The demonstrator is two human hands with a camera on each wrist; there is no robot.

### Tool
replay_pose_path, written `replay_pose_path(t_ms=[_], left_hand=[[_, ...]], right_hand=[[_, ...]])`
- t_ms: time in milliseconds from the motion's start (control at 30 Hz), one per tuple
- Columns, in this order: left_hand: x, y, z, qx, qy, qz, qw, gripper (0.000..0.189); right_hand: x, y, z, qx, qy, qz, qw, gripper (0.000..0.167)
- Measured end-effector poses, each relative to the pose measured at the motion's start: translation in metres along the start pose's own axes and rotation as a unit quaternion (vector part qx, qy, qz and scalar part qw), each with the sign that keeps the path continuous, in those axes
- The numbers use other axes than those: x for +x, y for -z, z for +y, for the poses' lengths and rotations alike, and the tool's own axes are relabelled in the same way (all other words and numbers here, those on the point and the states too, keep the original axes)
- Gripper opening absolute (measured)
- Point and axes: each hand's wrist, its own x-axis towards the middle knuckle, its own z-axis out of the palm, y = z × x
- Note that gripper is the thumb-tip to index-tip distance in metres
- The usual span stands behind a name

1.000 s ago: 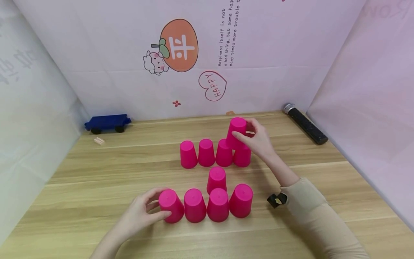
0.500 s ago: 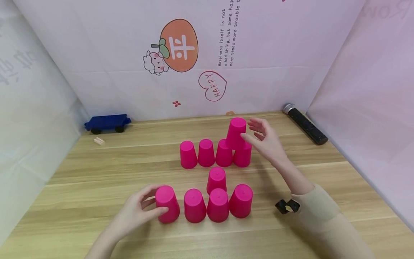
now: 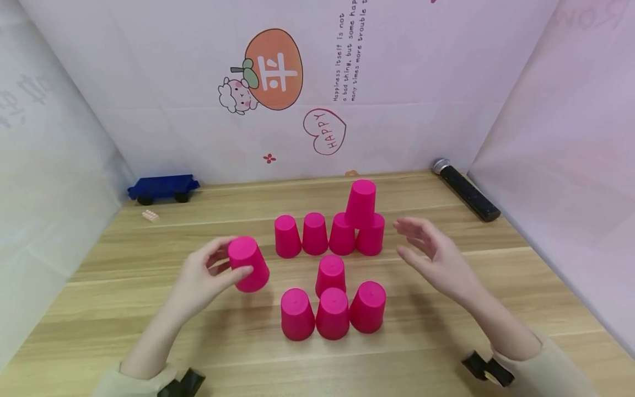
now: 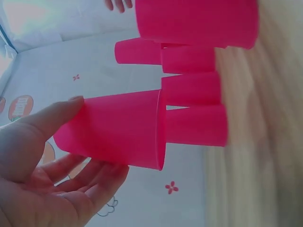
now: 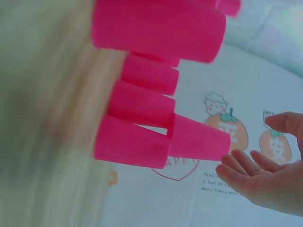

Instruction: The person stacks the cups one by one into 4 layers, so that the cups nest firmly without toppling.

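Observation:
My left hand [image 3: 200,278] grips an upside-down pink plastic cup [image 3: 249,266], raised off the table; the left wrist view shows thumb and fingers around that cup [image 4: 113,127]. To the right, my right hand [image 3: 441,262] hovers with its fingers spread and holds nothing. A back row of several upside-down cups [image 3: 288,237] stands nearby. One more cup [image 3: 361,204] sits on top, across the two rightmost of them. In front are a single cup [image 3: 331,273] and a row of three cups [image 3: 333,314], all mouth down.
A blue toy wagon [image 3: 163,187] stands at the back left, with a small pale studded piece [image 3: 150,215] before it. A black microphone [image 3: 466,190] lies at the back right. White printed sheets [image 3: 397,110] wall the wooden table [image 3: 149,264].
My left hand has lifted the leftmost cup from the front row and carried it up and away from me. My right hand has let go of the stacked cup and drawn back rightward.

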Motion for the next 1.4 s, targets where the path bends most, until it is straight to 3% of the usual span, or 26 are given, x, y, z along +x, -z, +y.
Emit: replay_pose_path(t_ms=[233,467,667,900,1100,1400], left_hand=[[0.026,0.003,0.017,0.006,0.025,0.017,0.9995,0.056],[0.05,-0.003,0.029,-0.004,0.02,0.032,0.9993,0.058],[0.075,-0.013,0.033,-0.019,0.007,0.048,0.9986,0.057],[0.098,-0.027,0.032,-0.023,0.0,0.055,0.9982,0.058],[0.11,-0.041,0.032,-0.033,-0.001,0.04,0.9987,0.055],[0.116,-0.059,0.026,-0.036,0.005,0.03,0.9989,0.054]], right_hand=[[-0.032,-0.003,0.004,-0.019,0.0,-0.063,0.9978,0.049],[-0.048,-0.015,0.008,0.0,-0.017,-0.1,0.9948,0.06],[-0.046,-0.026,0.011,0.025,-0.06,-0.157,0.9854,0.063],[-0.042,-0.031,0.01,0.032,-0.074,-0.164,0.9832,0.062],[-0.04,-0.031,0.012,0.038,-0.08,-0.175,0.9805,0.059],[-0.038,-0.037,0.014,0.048,-0.075,-0.199,0.9758,0.056]])
